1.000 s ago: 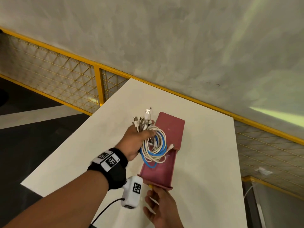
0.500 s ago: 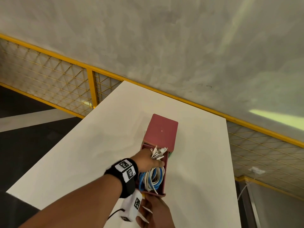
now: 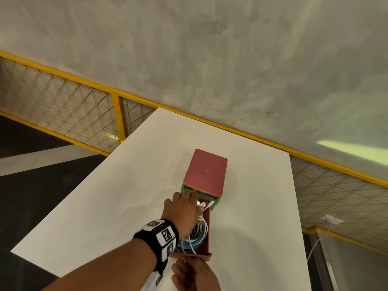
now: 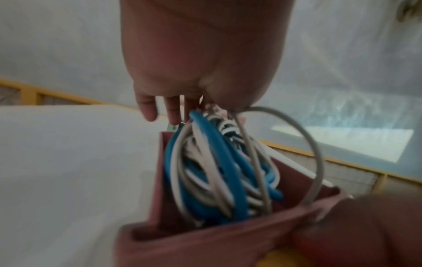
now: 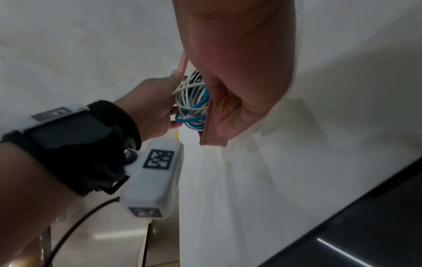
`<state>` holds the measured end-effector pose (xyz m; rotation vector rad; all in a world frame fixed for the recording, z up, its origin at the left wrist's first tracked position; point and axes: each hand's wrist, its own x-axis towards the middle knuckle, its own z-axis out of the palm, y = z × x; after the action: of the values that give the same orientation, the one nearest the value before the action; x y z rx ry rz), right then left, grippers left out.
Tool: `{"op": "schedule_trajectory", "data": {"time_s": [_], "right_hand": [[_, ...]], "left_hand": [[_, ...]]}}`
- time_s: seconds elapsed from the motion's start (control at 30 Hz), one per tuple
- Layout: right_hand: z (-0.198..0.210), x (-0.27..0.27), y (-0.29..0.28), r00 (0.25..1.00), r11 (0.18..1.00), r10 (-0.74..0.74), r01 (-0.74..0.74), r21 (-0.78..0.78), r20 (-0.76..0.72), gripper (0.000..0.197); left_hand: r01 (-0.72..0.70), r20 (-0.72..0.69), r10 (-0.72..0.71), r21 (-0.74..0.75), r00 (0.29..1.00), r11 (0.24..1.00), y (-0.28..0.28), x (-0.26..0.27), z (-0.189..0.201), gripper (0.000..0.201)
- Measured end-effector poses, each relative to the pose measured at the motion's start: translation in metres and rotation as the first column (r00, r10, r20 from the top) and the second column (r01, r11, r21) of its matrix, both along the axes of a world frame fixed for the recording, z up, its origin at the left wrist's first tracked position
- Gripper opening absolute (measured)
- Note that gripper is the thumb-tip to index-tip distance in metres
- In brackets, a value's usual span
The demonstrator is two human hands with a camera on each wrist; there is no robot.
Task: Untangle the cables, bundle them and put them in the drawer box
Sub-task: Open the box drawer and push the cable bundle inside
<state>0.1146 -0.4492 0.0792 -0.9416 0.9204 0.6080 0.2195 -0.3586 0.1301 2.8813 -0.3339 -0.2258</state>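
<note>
The pink drawer box (image 3: 206, 173) stands on the white table (image 3: 100, 206) with its drawer (image 3: 207, 229) pulled out toward me. A coiled bundle of white and blue cables (image 3: 196, 235) (image 4: 205, 171) (image 5: 194, 103) lies inside the drawer. My left hand (image 3: 190, 199) (image 4: 164, 115) (image 5: 157, 108) lies over the bundle, fingers stretched toward the box and the connector ends (image 3: 206, 204) beside them. My right hand (image 3: 194, 274) (image 5: 226, 112) grips the drawer's front wall (image 4: 228, 240) around a small yellow knob (image 5: 222, 105).
A green layer (image 3: 214, 201) shows under the box's pink top. A yellow mesh railing (image 3: 63, 114) runs behind and left of the table, below a grey wall. The table's near-left edge (image 3: 33, 261) drops to a dark floor.
My left hand brought the cable bundle down from above the box into the drawer and now lies stretched over it. My right hand has stayed on the drawer front.
</note>
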Motion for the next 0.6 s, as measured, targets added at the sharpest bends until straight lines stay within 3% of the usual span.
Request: {"op": "schedule_trajectory", "data": {"time_s": [0.07, 0.13, 0.33, 0.47, 0.53, 0.6], "right_hand": [[-0.012, -0.003, 0.005, 1.000, 1.000, -0.030, 0.030, -0.010, -0.005, 0.043], [-0.021, -0.004, 0.009, 0.996, 0.989, -0.086, 0.085, -0.118, 0.003, 0.035], [-0.015, 0.008, 0.003, 0.975, 0.981, -0.169, 0.180, 0.065, -0.146, 0.041], [-0.025, 0.009, 0.004, 0.980, 0.986, -0.164, 0.168, 0.024, -0.115, 0.061], [-0.021, 0.003, 0.010, 0.971, 0.970, -0.237, 0.236, -0.051, -0.012, 0.045], [-0.027, -0.006, 0.010, 0.967, 0.966, -0.252, 0.253, -0.061, 0.028, 0.032]], "left_hand": [[-0.017, -0.080, 0.012, -0.054, 0.997, 0.998, -0.002, -0.002, -0.004, 0.043], [-0.040, -0.127, 0.023, -0.133, 0.992, 0.990, -0.005, -0.002, -0.008, 0.037], [-0.101, -0.219, 0.063, -0.168, 0.974, 0.981, 0.000, -0.007, -0.019, 0.034], [-0.053, -0.080, 0.045, -0.101, 0.996, 0.994, 0.002, -0.008, -0.023, 0.045], [0.013, 0.008, -0.012, -0.079, 1.000, 0.997, 0.002, -0.008, -0.024, 0.051], [0.082, 0.001, -0.083, -0.131, 0.997, 0.988, 0.000, -0.009, -0.027, 0.051]]}}
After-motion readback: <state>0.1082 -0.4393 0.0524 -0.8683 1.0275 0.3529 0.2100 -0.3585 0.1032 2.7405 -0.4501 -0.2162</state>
